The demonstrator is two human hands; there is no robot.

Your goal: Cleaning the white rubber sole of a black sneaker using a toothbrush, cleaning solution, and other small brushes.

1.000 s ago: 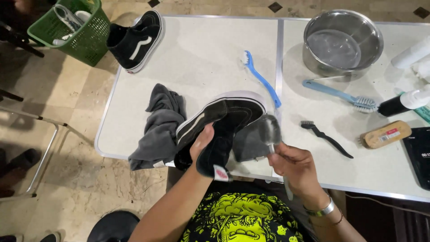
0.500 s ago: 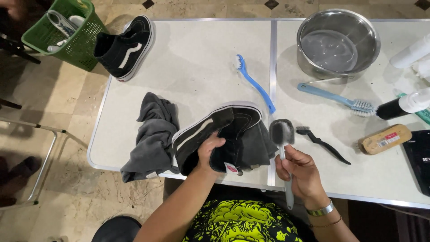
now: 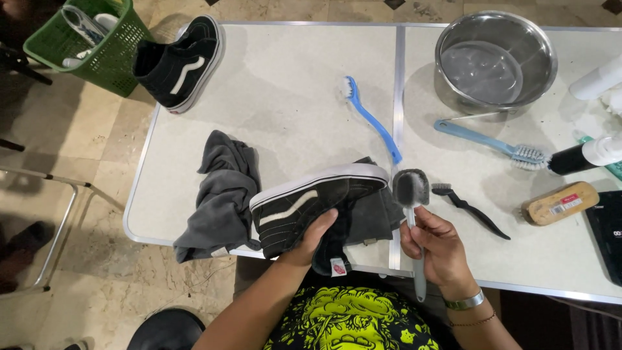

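left hand [image 3: 310, 241] grips black high-top canvas shoe with white stripe [image 3: 317, 207], tilted on its side over grey cloth [image 3: 223, 194] at white table's [image 3: 291, 97] near edge | right hand [image 3: 437, 249] closed around grey-handled brush [image 3: 411, 194], bristles just beside shoe's toe

Since 1 s ago the black shoe [image 3: 311, 210] has turned in the left hand [image 3: 310, 241]: its white sole edge now faces up and away, side stripe toward the camera, toe approx. level rather than angled up. The right hand [image 3: 435, 249] has brought the grey-headed brush [image 3: 411, 189] from over the shoe to just beside the toe, prob. not touching it.
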